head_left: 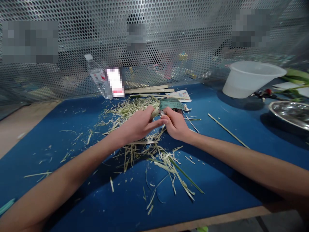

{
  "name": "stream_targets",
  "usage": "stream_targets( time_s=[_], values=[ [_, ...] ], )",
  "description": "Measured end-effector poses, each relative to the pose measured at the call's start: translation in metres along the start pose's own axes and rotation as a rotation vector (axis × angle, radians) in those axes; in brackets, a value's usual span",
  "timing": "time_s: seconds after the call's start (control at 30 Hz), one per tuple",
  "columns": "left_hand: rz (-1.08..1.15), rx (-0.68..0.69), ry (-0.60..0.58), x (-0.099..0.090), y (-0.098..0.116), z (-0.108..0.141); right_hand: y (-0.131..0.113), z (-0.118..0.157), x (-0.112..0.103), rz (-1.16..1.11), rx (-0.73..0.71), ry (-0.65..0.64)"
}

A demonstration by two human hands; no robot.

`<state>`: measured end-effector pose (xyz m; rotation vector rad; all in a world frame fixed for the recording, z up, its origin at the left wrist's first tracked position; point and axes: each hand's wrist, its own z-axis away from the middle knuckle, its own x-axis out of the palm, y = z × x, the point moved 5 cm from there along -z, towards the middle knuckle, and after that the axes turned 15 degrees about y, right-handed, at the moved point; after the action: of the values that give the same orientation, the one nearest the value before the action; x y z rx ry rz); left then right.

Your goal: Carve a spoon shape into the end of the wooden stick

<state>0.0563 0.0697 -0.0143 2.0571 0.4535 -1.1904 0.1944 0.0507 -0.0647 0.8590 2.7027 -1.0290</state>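
Observation:
My left hand [141, 124] is closed on a pale greenish piece [155, 112] that looks like a strip of plant stem or bamboo. Its index finger stretches across to my right hand [176, 124], so the two hands touch. The right hand's fingers are curled around a small object with a greyish edge, mostly hidden by the fingers. Just behind the hands lies a dark green patterned packet or cloth [171, 103]. Thin pale shavings [132, 111] are heaped behind and below the hands, with looser splinters [178, 174] nearer me.
Long strips [149, 89] and a white packet [180, 95] lie at the back. A water bottle [98, 79] and a lit phone [115, 82] lean on the perforated metal screen [159, 38]. At right are a white plastic tub [243, 80], a metal bowl [293, 112] and a thin stick [228, 130].

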Motion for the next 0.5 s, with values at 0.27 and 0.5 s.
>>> stream_targets(
  time_s=[0.27, 0.5],
  values=[
    [0.009, -0.029, 0.034, -0.0032, 0.0023, -0.0006, 0.0021, 0.0003, -0.0008, 0.004, 0.045, 0.043],
    [0.062, -0.052, 0.041, -0.0086, 0.0017, -0.0003, -0.0026, 0.0014, -0.0001, -0.044, -0.085, 0.004]
  ],
)
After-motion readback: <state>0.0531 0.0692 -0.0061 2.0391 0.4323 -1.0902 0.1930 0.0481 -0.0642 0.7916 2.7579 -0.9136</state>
